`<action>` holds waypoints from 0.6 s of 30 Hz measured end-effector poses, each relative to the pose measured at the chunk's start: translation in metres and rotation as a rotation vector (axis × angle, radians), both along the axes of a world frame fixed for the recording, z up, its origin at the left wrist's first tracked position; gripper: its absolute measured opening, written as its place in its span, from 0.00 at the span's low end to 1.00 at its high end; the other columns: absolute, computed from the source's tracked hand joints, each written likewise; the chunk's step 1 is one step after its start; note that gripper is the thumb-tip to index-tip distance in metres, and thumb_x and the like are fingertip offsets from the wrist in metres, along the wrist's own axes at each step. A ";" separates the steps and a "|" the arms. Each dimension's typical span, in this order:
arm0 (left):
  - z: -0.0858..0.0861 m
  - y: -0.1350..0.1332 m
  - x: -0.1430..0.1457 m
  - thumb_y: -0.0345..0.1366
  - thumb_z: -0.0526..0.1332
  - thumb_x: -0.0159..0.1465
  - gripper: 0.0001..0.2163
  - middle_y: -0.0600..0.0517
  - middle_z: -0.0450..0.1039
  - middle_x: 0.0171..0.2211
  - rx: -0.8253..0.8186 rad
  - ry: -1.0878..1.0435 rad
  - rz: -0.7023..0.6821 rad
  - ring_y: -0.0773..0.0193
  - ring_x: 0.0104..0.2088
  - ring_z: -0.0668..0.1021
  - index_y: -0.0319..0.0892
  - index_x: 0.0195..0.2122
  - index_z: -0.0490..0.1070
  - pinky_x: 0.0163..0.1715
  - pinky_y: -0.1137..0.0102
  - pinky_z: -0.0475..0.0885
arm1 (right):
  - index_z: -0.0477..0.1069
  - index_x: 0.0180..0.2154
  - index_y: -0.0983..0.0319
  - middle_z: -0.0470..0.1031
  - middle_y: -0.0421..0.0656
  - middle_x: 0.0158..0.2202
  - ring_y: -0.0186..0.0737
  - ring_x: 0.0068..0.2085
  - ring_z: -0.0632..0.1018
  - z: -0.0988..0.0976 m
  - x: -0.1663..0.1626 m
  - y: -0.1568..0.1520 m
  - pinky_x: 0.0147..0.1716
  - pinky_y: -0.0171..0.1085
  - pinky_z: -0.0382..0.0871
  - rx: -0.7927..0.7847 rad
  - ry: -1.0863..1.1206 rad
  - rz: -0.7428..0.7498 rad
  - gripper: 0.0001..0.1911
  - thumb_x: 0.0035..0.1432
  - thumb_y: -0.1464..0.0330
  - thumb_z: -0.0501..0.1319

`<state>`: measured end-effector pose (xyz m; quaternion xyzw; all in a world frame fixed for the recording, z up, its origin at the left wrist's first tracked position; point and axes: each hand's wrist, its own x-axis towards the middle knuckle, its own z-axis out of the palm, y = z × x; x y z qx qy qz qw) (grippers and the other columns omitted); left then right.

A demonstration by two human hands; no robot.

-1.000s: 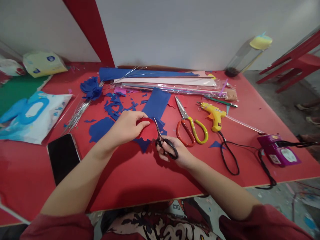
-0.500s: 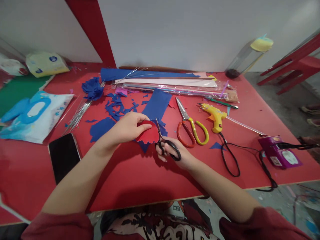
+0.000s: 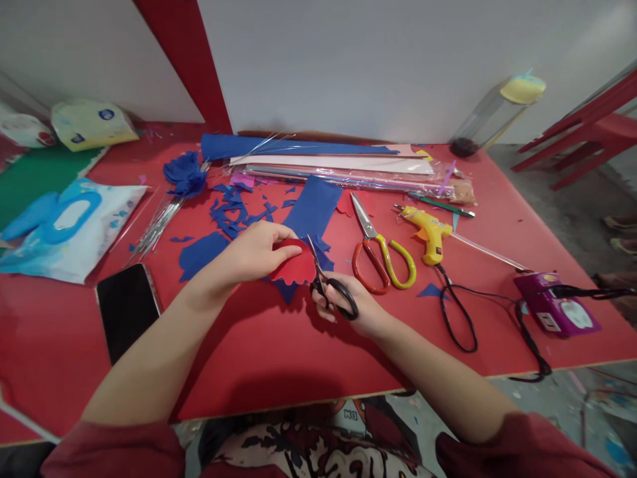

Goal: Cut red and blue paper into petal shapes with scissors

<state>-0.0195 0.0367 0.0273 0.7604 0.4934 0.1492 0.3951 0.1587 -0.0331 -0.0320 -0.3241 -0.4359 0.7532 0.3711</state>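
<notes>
Between the thumb and fingers of my left hand (image 3: 263,249) is a red piece of craft sheet (image 3: 294,265) with a wavy lower edge. My right hand (image 3: 351,300) has its fingers in the handles of small black-handled scissors (image 3: 338,297). The scissor blades point up and away, right at the right edge of the red piece. Whether they bite into it I cannot tell. Below the red piece lie blue cut pieces (image 3: 288,291), partly hidden by it. A blue strip (image 3: 316,206) lies just beyond my hands.
To the right lie larger scissors (image 3: 374,242), a yellow glue gun (image 3: 428,232) and a purple power socket (image 3: 555,302). On the left are a phone (image 3: 128,312), a wipes pack (image 3: 74,226) and a blue flower (image 3: 184,174) on wires. Rolled sheets (image 3: 298,146) line the back.
The scissors and my right hand have shifted very slightly left along the red piece's edge. My left hand keeps its hold, and the red piece has tilted a little.
</notes>
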 end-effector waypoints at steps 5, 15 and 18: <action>-0.001 0.000 0.000 0.39 0.57 0.55 0.10 0.54 0.70 0.19 -0.010 -0.022 0.011 0.68 0.21 0.70 0.38 0.24 0.70 0.22 0.74 0.63 | 0.64 0.32 0.63 0.58 0.32 0.19 0.25 0.15 0.60 -0.002 -0.001 0.000 0.15 0.30 0.49 -0.027 0.003 -0.031 0.25 0.45 0.49 0.64; 0.001 0.000 -0.001 0.39 0.57 0.55 0.10 0.54 0.70 0.19 -0.032 -0.018 0.016 0.68 0.21 0.70 0.38 0.24 0.71 0.21 0.74 0.63 | 0.64 0.32 0.64 0.58 0.31 0.18 0.24 0.14 0.61 -0.003 0.000 0.000 0.14 0.29 0.48 -0.037 -0.025 -0.029 0.25 0.44 0.50 0.65; 0.002 0.000 -0.001 0.39 0.56 0.55 0.10 0.53 0.70 0.20 -0.101 -0.032 0.009 0.68 0.20 0.70 0.37 0.26 0.71 0.20 0.75 0.62 | 0.63 0.30 0.64 0.58 0.32 0.19 0.25 0.15 0.62 -0.003 0.000 -0.001 0.15 0.29 0.49 -0.020 -0.015 -0.012 0.24 0.45 0.50 0.64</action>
